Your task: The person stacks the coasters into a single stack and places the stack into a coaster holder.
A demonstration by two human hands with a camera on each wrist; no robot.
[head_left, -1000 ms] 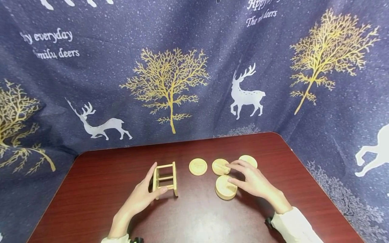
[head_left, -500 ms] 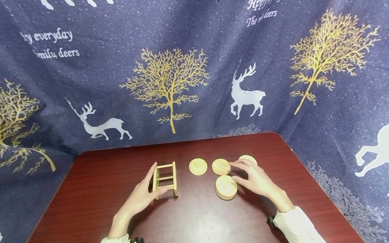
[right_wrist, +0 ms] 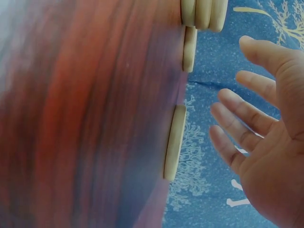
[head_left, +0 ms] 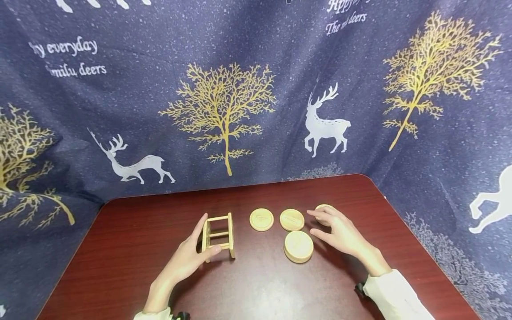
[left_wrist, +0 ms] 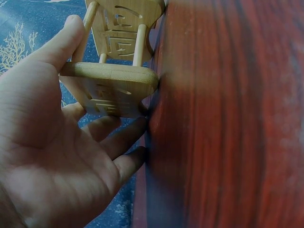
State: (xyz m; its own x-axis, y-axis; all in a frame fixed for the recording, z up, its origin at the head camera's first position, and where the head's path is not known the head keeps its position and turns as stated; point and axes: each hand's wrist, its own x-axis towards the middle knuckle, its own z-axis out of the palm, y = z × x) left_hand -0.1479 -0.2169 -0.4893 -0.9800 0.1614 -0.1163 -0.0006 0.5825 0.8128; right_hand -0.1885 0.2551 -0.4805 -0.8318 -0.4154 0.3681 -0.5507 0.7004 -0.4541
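Observation:
A small wooden coaster holder [head_left: 218, 235], with slatted rods and fretwork side panels [left_wrist: 116, 90], stands on the left part of the table. My left hand [head_left: 185, 258] grips one side of it, thumb along a top edge and fingers against the outer panel. Right of it, round wooden coasters lie flat: one coaster [head_left: 262, 220], another coaster [head_left: 292, 220], and a stack of coasters [head_left: 298, 247] nearer me. My right hand [head_left: 340, 231] hovers beside the stack with fingers spread and nothing held. A further coaster [head_left: 325, 206] is mostly hidden behind that hand. Coaster edges [right_wrist: 175, 142] show in the right wrist view.
The dark red wooden table [head_left: 160, 213] has rounded back corners. Behind it hangs a blue cloth [head_left: 280, 146] printed with deer and golden trees. Black bands sit at both wrists under white sleeves [head_left: 396, 293].
My right hand has moved off the stack and the middle coaster, to the right. The left hand and coaster holder have stayed in place.

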